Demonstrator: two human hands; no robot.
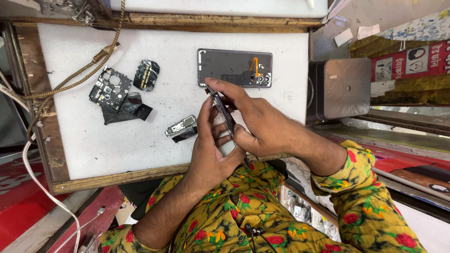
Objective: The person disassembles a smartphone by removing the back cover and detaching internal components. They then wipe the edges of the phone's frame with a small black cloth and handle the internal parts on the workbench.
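The thin dark phone body [224,112] is held on edge, tilted, between the left hand [211,150] and the right hand [255,122], above the near edge of the white foam mat [117,140], right of its middle. Only its narrow side shows, running from the right fingertips down toward the left palm. The left thumb lies along one face, the right fingers clasp the other.

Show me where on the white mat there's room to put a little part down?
The white mat is bare along its near edge, below the circuit board and left of the small metal part. The top strip above the phone back cover is bare too. Around both hands it is crowded.
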